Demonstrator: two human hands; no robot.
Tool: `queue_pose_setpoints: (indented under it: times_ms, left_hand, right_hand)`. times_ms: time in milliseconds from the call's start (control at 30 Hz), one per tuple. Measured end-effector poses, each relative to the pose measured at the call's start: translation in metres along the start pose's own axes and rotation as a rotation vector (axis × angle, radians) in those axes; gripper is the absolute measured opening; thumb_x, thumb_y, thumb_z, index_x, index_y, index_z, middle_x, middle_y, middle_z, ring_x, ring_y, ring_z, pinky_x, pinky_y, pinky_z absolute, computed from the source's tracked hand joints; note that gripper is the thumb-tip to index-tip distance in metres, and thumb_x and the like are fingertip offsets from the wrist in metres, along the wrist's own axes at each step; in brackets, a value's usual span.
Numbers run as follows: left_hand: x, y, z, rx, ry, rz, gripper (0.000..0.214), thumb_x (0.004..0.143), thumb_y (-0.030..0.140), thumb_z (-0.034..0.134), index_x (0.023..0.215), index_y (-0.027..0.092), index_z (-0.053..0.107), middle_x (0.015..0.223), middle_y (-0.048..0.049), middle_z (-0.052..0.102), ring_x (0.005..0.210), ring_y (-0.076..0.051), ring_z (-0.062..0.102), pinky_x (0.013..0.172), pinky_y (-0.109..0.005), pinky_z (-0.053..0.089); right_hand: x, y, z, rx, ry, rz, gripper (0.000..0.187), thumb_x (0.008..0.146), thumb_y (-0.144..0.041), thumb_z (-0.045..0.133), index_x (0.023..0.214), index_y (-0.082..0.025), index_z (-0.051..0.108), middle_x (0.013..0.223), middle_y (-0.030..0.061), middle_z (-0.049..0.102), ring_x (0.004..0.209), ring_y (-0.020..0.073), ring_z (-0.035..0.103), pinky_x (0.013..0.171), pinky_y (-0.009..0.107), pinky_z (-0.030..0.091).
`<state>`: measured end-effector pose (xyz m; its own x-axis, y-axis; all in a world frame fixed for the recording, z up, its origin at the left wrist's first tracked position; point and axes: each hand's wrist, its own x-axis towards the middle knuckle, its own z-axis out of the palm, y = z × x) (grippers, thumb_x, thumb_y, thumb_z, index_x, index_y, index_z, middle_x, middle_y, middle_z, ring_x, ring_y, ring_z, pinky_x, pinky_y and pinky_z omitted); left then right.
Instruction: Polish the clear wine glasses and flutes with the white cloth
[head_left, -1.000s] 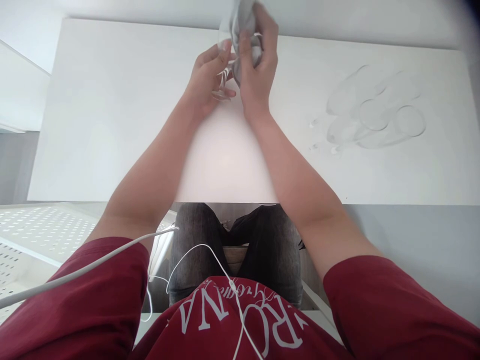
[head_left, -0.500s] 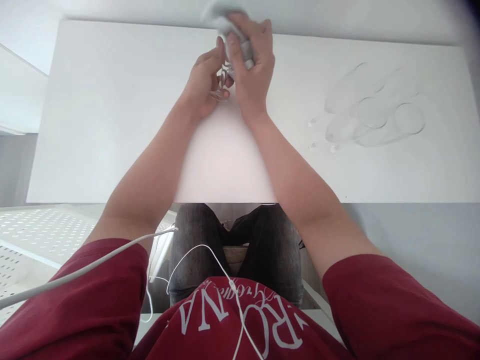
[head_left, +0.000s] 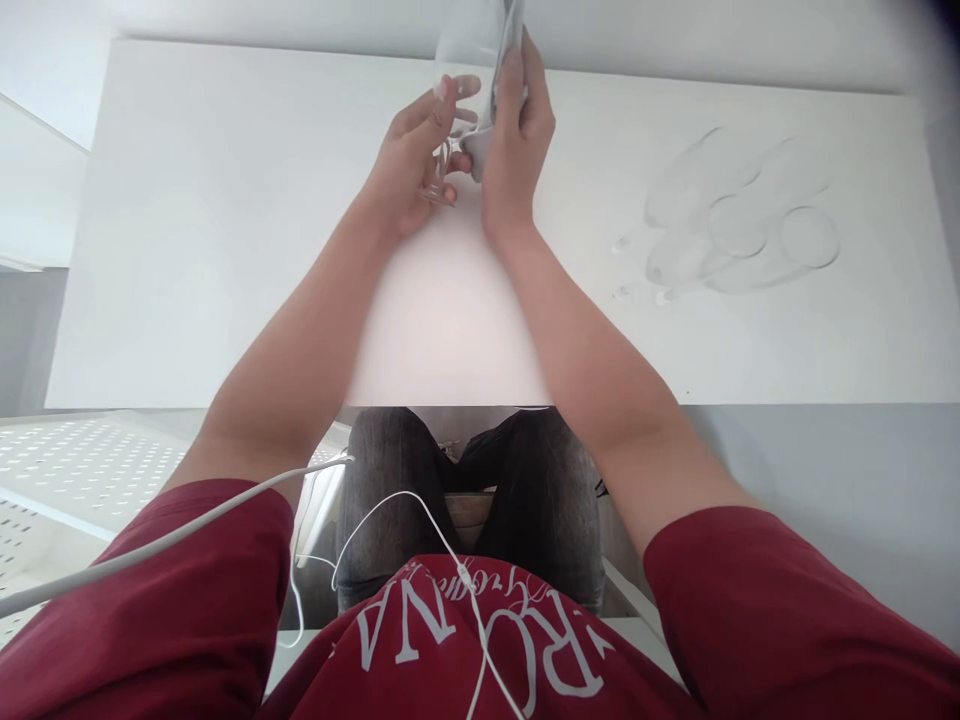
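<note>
At the table's far edge, my left hand [head_left: 420,150] is closed around the stem of a clear stemmed glass [head_left: 466,48]. The bowl points away from me, and the foot shows below the fingers. My right hand [head_left: 521,135] grips a grey cloth [head_left: 480,150] and presses it along the right side of the bowl. Part of the cloth rises above the fingers, towards the top of the picture. The right fingertips are partly hidden behind the cloth.
Faint outlines of several clear glasses [head_left: 810,237] show on the right of the white table [head_left: 225,200]. A white cable [head_left: 187,525] crosses my left sleeve, and a perforated white surface [head_left: 90,460] lies at the lower left.
My right hand has turned and moved slightly right, with the cloth now upright along the bowl's side. The glass bowl shows more clearly. My left hand has stayed nearly in place, its fingers slightly shifted.
</note>
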<state>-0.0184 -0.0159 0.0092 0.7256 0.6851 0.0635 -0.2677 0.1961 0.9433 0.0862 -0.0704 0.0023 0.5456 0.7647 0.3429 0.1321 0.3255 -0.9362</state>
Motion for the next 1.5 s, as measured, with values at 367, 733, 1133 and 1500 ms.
queue_pose_setpoints:
  times_ms: [367,733,1133,1500]
  left_hand:
    - [0.006,-0.006,-0.004,-0.016,0.103,0.040,0.043,0.096,0.062,0.054,0.107,0.021,0.060,0.095,-0.0043,0.055,0.060,-0.008,0.057,0.040,-0.017,0.039]
    - [0.007,-0.008,-0.005,-0.017,0.130,0.130,0.022,0.103,0.044,0.051,0.101,0.026,0.063,0.094,-0.0035,0.056,0.069,-0.011,0.053,0.050,-0.022,0.052]
    - [0.004,-0.009,-0.002,0.134,0.264,0.130,0.045,0.098,0.067,0.045,0.107,0.025,0.059,0.099,-0.0058,0.056,0.070,-0.013,0.055,0.048,-0.022,0.051]
    - [0.002,-0.004,0.000,0.073,0.189,0.227,0.030,0.103,0.034,0.054,0.129,0.019,0.055,0.104,-0.0051,0.051,0.082,-0.011,0.058,0.052,-0.020,0.051]
  right_hand:
    - [0.001,0.006,0.008,0.328,0.012,0.049,0.031,0.106,-0.041,0.041,0.083,-0.020,0.043,0.072,-0.0032,0.032,0.055,0.0054,0.042,0.039,0.015,0.043]
    - [0.004,0.018,0.009,0.389,-0.099,0.137,0.053,0.096,-0.072,0.042,0.086,-0.020,0.046,0.076,-0.0013,0.041,0.060,0.0083,0.046,0.035,0.016,0.040]
    - [0.006,0.017,0.007,0.159,-0.130,0.120,0.051,0.103,-0.066,0.024,0.084,-0.022,0.041,0.078,-0.0008,0.047,0.063,0.0099,0.046,0.049,0.020,0.043]
    - [0.005,0.013,0.009,0.053,-0.106,0.026,0.036,0.107,-0.045,0.035,0.085,-0.020,0.049,0.075,-0.0017,0.044,0.066,0.0085,0.044,0.049,0.017,0.044]
